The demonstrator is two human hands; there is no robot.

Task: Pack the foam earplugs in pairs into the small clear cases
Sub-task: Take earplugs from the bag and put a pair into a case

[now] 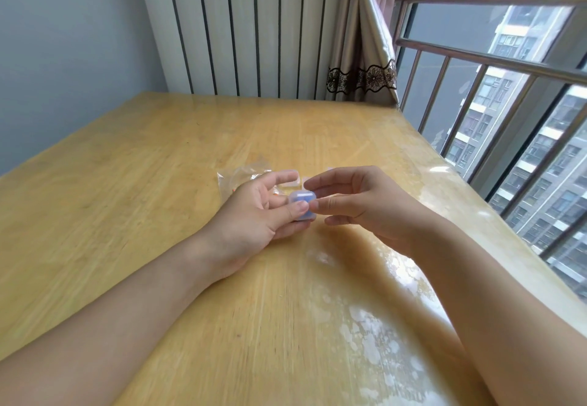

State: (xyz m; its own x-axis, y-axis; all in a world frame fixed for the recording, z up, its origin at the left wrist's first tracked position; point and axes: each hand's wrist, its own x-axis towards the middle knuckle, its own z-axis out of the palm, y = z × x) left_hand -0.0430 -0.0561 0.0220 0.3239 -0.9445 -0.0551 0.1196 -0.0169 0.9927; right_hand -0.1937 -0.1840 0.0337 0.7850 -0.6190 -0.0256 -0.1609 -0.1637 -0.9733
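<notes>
Above the middle of the bench, both hands meet on one small clear case with blue earplugs showing through it. Left hand: thumb on the near face, fingers curled under and behind, grip closed round the case. Right hand: thumb and forefinger pinch the right edge of the same case; other fingers loosely spread. Whether the lid is fully shut, cannot tell; blur softens the edges.

Just beyond the hands, on the far side: another clear case lying on the bench, and to its left a crumpled clear bag with a speck of orange beside it, possibly a loose earplug. More pale cases may sit behind the right hand; too faint to count.

Step in hand, as judged: closing or checking the lid on a filled case. To do it well: steady the base with the left hand, press the lid evenly along the edge opposite the hinge, and check no foam is caught in the seam. Foam springs back, so tuck both plugs low first. Risk: a small slick case slipping out of the pinch.
</notes>
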